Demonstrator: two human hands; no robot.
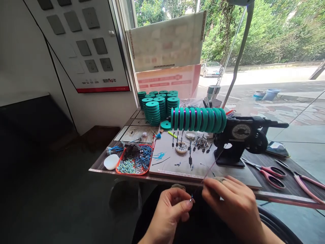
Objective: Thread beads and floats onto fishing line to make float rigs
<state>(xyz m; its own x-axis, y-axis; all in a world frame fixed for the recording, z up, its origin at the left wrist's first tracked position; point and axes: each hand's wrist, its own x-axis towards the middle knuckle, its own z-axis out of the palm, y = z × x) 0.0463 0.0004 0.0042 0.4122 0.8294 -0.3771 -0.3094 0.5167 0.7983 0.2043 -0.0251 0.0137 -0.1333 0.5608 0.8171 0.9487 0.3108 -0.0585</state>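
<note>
My left hand (172, 208) is closed, with thumb and index finger pinching a small blue-and-silver piece of fishing tackle (192, 198). My right hand (232, 200) is curled beside it, fingertips pressed together on a thin fishing line (212, 166) that runs up toward the winder. The black winding machine (241, 132) carries a row of green foam spools (198, 119) with purple between them. Several dark sinkers (190, 161) hang from the spools on lines. The undersides of my right fingers are hidden.
A red-rimmed tray (147, 173) of small springs and tubes stands left, beside a white round lid (111, 162). A bowl of beads (181, 147) sits mid-board. Scissors (273, 176) and pliers (302, 183) lie right. Stacked green spools (152, 113) stand behind, near the window.
</note>
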